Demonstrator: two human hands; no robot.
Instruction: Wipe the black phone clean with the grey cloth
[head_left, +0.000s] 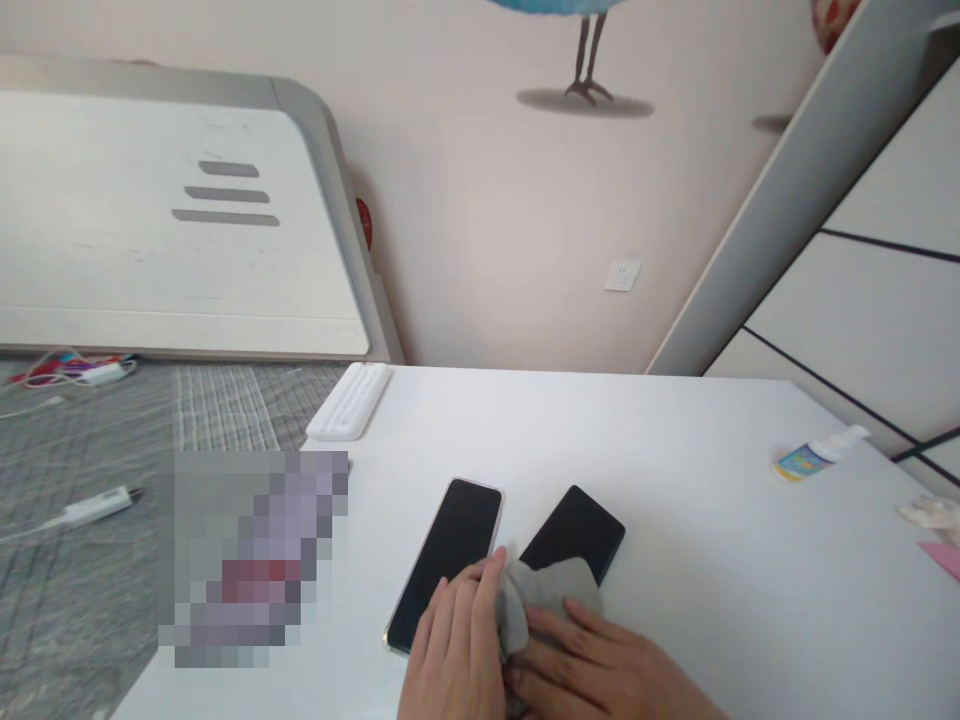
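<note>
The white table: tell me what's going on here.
A person has both hands at a grey cloth that partly covers the right-hand phone. The right hand lies on the cloth; the left hand is at its left edge, overlapping the other phone in view; whether it touches that phone is unclear. Both phones, dark face up, are on the white table.

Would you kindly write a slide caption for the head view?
Right hand on a gray cloth partly covering a phone, left hand alongside.
</note>
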